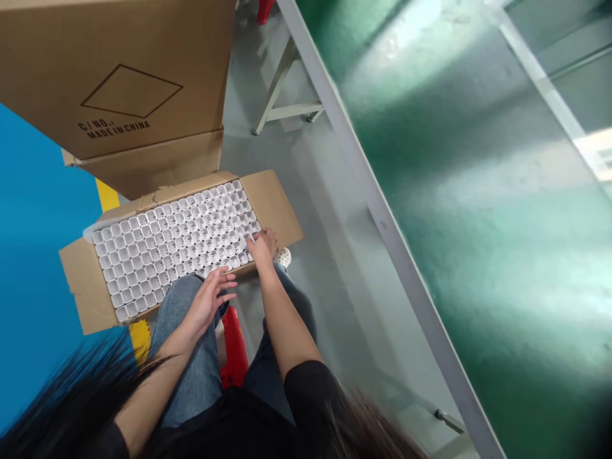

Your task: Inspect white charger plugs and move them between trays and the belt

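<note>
An open cardboard box point(270, 201) stands in front of my knees, its end flaps folded outward. Rows of small white square cups point(157, 245), open side up, fill it tightly. At the box's right end my right hand point(264, 247) has its fingers curled down on the cups at the near corner, in a pinch around one of them; the fingertips are partly hidden. My left hand point(210, 299) hovers over my knee by the box's near edge, fingers apart, holding nothing.
A tall cardboard carton point(157, 38) with a printed diamond rises behind the box. To the right runs a long green-topped table point(430, 191) with a pale edge. A red stool point(234, 347) is beneath me. Clear plastic point(90, 231) shows at the box's left edge.
</note>
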A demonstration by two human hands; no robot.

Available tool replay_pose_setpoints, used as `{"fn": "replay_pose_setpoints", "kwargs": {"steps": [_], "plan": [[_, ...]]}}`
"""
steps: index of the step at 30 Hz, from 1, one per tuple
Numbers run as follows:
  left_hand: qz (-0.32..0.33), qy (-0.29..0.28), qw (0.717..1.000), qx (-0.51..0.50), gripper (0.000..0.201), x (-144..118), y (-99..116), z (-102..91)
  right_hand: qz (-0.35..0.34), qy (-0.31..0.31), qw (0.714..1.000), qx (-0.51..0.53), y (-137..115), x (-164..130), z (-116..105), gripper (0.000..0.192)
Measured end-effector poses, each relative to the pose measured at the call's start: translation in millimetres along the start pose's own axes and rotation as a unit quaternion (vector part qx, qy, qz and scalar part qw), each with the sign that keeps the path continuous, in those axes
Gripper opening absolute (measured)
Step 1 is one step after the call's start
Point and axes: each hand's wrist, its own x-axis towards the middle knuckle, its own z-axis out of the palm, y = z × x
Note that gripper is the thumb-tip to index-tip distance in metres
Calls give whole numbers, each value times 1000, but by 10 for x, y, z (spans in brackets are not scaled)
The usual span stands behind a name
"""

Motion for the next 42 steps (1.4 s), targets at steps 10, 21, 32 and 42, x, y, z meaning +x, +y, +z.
{"fn": "replay_pose_setpoints", "kwargs": {"steps": [10, 21, 32, 42], "plan": [[1, -8, 1000, 9, 46, -16, 17, 16, -20, 43, 999, 15, 100, -173, 211, 21], [-1, -10, 1000, 24, 55, -16, 28, 30, -34, 105, 989, 97, 106, -179, 507, 23], [-1, -29, 999, 39, 54, -4, -4, 16, -46, 130, 981, 139, 210, -119, 603, 25], [-8, -37, 998, 41, 59, 7, 4, 3, -102, 115, 976, 153, 441, -160, 486, 43]]}}
